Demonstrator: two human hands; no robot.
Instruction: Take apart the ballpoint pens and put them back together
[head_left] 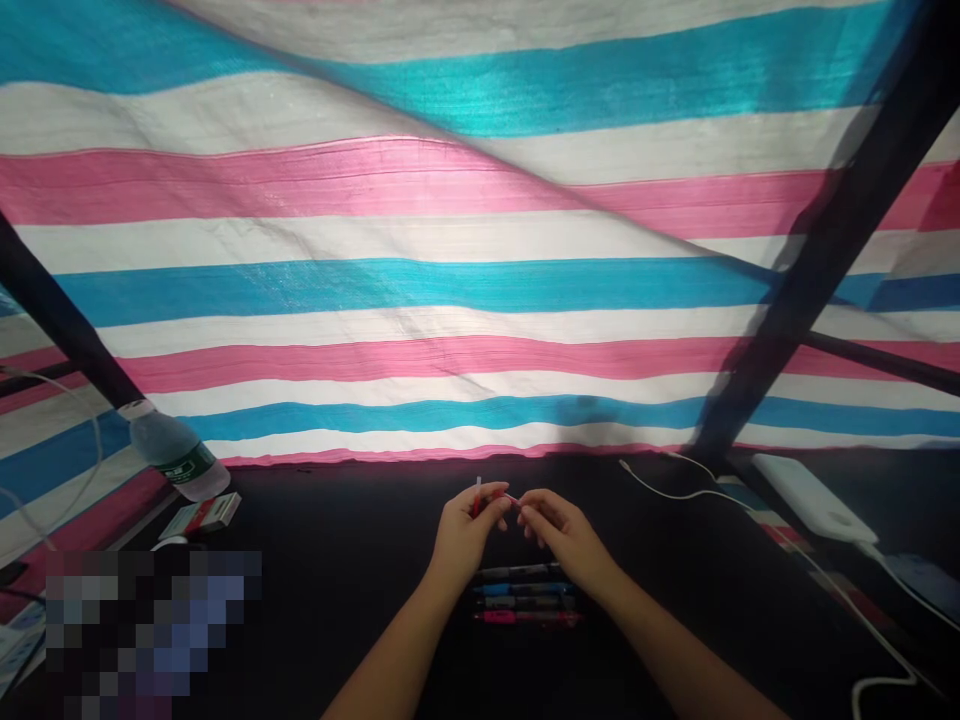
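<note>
Woven plastic tarp (480, 300), faint sheen; matt black tabletop (337, 560); glossy plastic pens (525, 595).

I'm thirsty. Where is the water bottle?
Head view, far left: the water bottle lies tilted on the table by the striped tarp, just behind a small box.

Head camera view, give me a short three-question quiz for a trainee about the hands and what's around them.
1. True or false: the left hand and right hand both hold the red pen.
2. The water bottle lies: A, left of the hands; B, right of them; C, between them.
3. What colour is the nearest pen in the row under the hands?
Key: 1 true; 2 A; 3 pink.
</note>
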